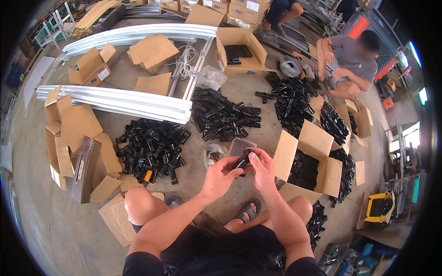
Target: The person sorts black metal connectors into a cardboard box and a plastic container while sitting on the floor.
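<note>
Between my two hands, in front of my knees, is a black pipe fitting (242,159). My left hand (223,176) grips its lower end with thumb and fingers. At its upper end, the thumb and fingers of my right hand (261,168) close round it. Just beyond my hands lie a clear plastic bag (214,154) and a small grey box (240,146). Heaps of similar black fittings lie on the floor: one to the left (152,149), another straight ahead (221,115). An open carton (330,175) holding black fittings stands right of my right hand.
Long white metal profiles (119,102) lie on the left, near empty-looking cartons (83,120). A co-worker (352,62) crouches at the far right, holding a dark piece, beside another heap of fittings (292,101). An open carton (248,69) stands ahead. A yellow-framed item (380,207) is at right.
</note>
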Action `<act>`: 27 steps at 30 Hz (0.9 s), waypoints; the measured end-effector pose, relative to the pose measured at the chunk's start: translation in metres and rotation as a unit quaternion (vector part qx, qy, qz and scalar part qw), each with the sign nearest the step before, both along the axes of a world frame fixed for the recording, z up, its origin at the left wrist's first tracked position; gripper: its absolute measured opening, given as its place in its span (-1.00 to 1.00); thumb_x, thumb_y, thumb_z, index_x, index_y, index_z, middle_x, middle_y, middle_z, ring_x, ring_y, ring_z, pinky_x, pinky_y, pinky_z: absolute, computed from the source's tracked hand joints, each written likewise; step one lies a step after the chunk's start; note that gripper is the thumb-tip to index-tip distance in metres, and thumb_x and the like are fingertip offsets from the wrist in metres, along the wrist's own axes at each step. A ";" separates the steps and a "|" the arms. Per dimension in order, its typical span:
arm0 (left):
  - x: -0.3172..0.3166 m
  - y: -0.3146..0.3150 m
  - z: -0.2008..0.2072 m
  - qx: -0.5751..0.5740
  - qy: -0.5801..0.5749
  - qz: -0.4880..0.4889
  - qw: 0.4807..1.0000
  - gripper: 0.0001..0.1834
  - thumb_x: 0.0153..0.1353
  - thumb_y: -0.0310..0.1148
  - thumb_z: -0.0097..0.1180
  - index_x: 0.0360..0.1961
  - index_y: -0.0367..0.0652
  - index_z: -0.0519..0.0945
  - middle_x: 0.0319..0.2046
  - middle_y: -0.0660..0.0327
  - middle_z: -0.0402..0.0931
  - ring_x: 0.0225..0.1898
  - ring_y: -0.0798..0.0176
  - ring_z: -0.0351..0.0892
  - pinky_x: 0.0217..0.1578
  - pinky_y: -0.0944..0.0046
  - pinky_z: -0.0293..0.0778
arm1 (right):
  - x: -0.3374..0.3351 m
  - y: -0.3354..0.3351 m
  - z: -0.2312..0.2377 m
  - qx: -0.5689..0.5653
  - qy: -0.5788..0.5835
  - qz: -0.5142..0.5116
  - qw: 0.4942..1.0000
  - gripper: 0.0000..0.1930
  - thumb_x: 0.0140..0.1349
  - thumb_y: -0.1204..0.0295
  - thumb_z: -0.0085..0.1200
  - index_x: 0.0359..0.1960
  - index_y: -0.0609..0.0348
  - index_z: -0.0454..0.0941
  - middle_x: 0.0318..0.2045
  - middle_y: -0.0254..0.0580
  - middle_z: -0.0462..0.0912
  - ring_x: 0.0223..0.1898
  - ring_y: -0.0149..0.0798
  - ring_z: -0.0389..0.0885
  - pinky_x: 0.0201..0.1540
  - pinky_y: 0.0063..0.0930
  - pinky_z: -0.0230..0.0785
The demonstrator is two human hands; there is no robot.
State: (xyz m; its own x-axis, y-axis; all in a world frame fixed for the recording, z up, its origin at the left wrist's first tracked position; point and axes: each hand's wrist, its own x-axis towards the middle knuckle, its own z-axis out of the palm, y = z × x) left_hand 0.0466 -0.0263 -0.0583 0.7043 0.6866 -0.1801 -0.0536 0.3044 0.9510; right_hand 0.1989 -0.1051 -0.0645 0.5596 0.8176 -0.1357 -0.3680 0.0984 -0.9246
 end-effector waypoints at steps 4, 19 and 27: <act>-0.004 0.005 0.006 0.033 0.038 0.008 0.999 -0.60 0.27 -0.50 0.31 0.12 -0.29 0.59 -0.18 0.16 0.72 -0.18 0.39 0.68 -0.12 0.36 0.57 | -0.001 0.008 -0.003 -0.005 0.001 0.012 1.000 -0.70 0.40 0.36 0.20 0.04 0.32 0.59 -0.23 -0.24 0.68 -0.34 -0.43 0.66 -0.38 -0.54 0.55; -0.004 0.007 -0.001 0.047 0.035 0.011 0.998 -0.59 0.26 -0.52 0.31 0.13 -0.32 0.57 -0.13 0.14 0.72 -0.14 0.37 0.72 -0.14 0.35 0.59 | -0.002 0.015 -0.011 -0.015 -0.021 0.010 1.000 -0.72 0.41 0.36 0.18 0.02 0.30 0.61 -0.30 -0.32 0.68 -0.38 -0.50 0.62 -0.35 -0.61 0.48; -0.005 0.007 0.000 0.068 0.051 0.012 0.996 -0.59 0.26 -0.50 0.32 0.13 -0.35 0.57 -0.14 0.13 0.72 -0.16 0.37 0.72 -0.15 0.36 0.61 | 0.001 0.014 -0.012 -0.016 -0.035 0.020 0.999 -0.70 0.41 0.31 0.20 0.02 0.29 0.61 -0.29 -0.32 0.68 -0.36 -0.52 0.61 -0.31 -0.62 0.48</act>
State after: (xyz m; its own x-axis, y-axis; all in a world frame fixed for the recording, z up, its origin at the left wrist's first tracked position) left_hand 0.0420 -0.0195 -0.0583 0.6700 0.7263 -0.1534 0.0391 0.1718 0.9844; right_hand 0.1995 -0.0914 -0.0762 0.5361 0.8349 -0.1244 -0.3056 0.0546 -0.9506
